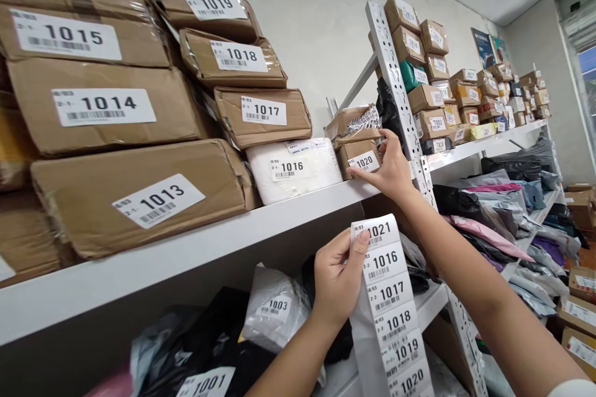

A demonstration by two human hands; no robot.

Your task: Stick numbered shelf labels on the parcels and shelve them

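My left hand (339, 279) is closed on a strip of printed labels (390, 288), with the thumb over the label 1021 at its top. The strip hangs down, showing 1016 to 1020 below. My right hand (392, 164) reaches to the shelf with thumb and fingers spread. Its thumb touches the lower edge of the label 1020 (365, 162) on a small cardboard box (345, 155); its fingertips are by the box's upper right corner. On top of that box rests another carton (342, 124) with striped wrapping. Left of them sits a white parcel (298, 186) labelled 1016.
Stacked cartons (139, 161) labelled 1013 to 1019 fill the white shelf (195, 236) on the left. A perforated metal post (395, 80) stands right of my right hand. Bagged parcels (274, 304) lie on the shelf below. More boxes (433, 99) and bags continue along the right.
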